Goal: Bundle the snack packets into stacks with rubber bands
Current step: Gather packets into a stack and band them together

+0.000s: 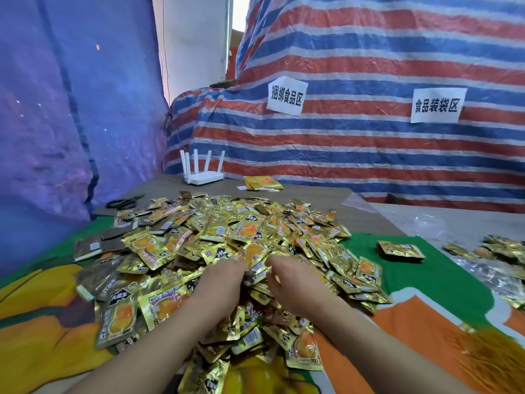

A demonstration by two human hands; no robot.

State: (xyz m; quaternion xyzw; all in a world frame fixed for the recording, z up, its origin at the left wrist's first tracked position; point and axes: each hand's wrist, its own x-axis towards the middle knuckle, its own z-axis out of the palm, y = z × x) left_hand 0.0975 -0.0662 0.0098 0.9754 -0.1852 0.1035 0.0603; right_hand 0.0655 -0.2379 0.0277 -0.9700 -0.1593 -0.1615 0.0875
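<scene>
Behind the counter [318, 199] hangs a striped tarp [369, 143], with a white router [203, 173] and scissors [125, 202] at the far edge. Across the middle sprawls a heap of gold snack packets [227, 245], lying every which way. Left hand [224, 282] and right hand [292, 282] dig in, fingers curled among packets; I cannot tell what they grip.

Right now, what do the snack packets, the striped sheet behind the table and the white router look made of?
Snack packets: likely metallised foil film, glossy gold, with crinkles and bright glints.
Striped sheet: looks like woven plastic tarpaulin, red, blue and white bands, creased with a slight sheen.
Router: probably moulded plastic, smooth matt white, with stiff upright antennas.
</scene>
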